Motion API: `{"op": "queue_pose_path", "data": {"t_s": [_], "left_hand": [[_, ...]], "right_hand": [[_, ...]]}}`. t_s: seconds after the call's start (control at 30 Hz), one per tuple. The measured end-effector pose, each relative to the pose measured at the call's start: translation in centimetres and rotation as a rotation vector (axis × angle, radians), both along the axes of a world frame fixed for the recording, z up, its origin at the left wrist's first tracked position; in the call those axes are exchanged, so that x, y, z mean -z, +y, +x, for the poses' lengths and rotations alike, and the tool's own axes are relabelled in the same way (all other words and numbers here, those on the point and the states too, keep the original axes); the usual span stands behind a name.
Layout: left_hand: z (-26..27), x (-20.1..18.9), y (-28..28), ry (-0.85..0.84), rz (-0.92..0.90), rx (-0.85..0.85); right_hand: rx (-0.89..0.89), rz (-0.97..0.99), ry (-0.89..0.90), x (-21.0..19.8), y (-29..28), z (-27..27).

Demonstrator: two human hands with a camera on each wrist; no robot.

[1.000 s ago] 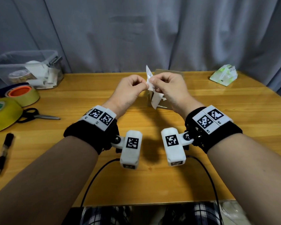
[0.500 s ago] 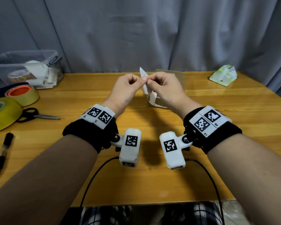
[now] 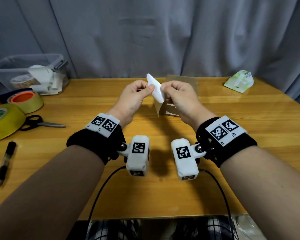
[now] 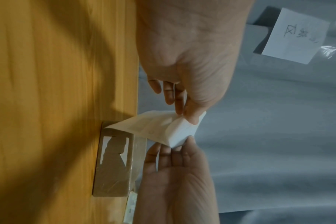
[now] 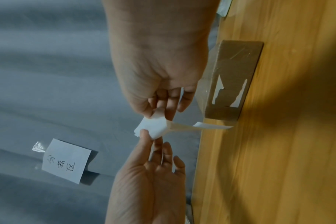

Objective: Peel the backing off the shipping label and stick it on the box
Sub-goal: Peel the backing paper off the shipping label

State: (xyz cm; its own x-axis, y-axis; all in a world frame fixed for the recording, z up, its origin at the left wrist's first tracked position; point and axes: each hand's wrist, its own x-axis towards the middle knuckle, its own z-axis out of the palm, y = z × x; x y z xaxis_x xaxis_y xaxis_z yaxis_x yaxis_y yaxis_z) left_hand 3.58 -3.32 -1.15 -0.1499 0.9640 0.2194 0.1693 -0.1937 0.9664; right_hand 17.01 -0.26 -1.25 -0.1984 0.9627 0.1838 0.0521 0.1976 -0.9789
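Observation:
I hold the white shipping label (image 3: 156, 91) in the air between both hands, over the middle of the table. My left hand (image 3: 150, 88) pinches its upper left corner with thumb and forefinger. At the right edge my right hand (image 3: 163, 88) pinches it too. A thin lower flap (image 3: 158, 108) hangs down in front of the brown cardboard box (image 3: 182, 81), which stands on the table just behind my right hand. In the left wrist view the label (image 4: 163, 127) is spread between the two pinches above the box (image 4: 113, 166). The right wrist view shows a strip (image 5: 211, 126) trailing off the label (image 5: 155, 127) toward the box (image 5: 232, 72).
A clear plastic bin (image 3: 28, 73) sits at the back left. Two tape rolls (image 3: 26, 101) (image 3: 3, 122), scissors (image 3: 42, 122) and a pen (image 3: 5, 163) lie along the left side. A green-white packet (image 3: 239, 81) is at the back right. A grey curtain hangs behind.
My hands have drawn slightly apart and the label has tilted, now stretched between them with its top corner leaning left. A lower flap hangs more freely.

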Motion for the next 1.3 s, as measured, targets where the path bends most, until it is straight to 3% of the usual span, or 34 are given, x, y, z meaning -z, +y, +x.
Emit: {"op": "queue_pose_path", "data": {"t_s": [0.2, 0.4, 0.57, 0.83, 1.03, 1.3], "left_hand": [[0.4, -0.3, 0.1, 0.142, 0.069, -0.068], [0.5, -0.8, 0.5, 0.296, 0.069, -0.136], [0.8, -0.8, 0.3, 0.125, 0.033, -0.060], [0.9, -0.5, -0.1, -0.040, -0.085, -0.066], [1.2, -1.4, -0.1, -0.074, -0.169, -0.105], [1.0, -1.2, 0.3, -0.052, -0.068, -0.109]], "right_hand": [[-0.064, -0.091, 0.045, -1.0, -0.1, -0.1], [-0.015, 0.067, 0.033, -1.2, -0.3, -0.1], [0.013, 0.012, 0.112, -1.6, -0.6, 0.0], [0.138, -0.048, 0.053, -1.2, 0.1, -0.1], [0.041, 0.122, -0.090, -1.1, -0.2, -0.1], [0.053, 0.125, -0.098, -1.5, 0.2, -0.1]]}}
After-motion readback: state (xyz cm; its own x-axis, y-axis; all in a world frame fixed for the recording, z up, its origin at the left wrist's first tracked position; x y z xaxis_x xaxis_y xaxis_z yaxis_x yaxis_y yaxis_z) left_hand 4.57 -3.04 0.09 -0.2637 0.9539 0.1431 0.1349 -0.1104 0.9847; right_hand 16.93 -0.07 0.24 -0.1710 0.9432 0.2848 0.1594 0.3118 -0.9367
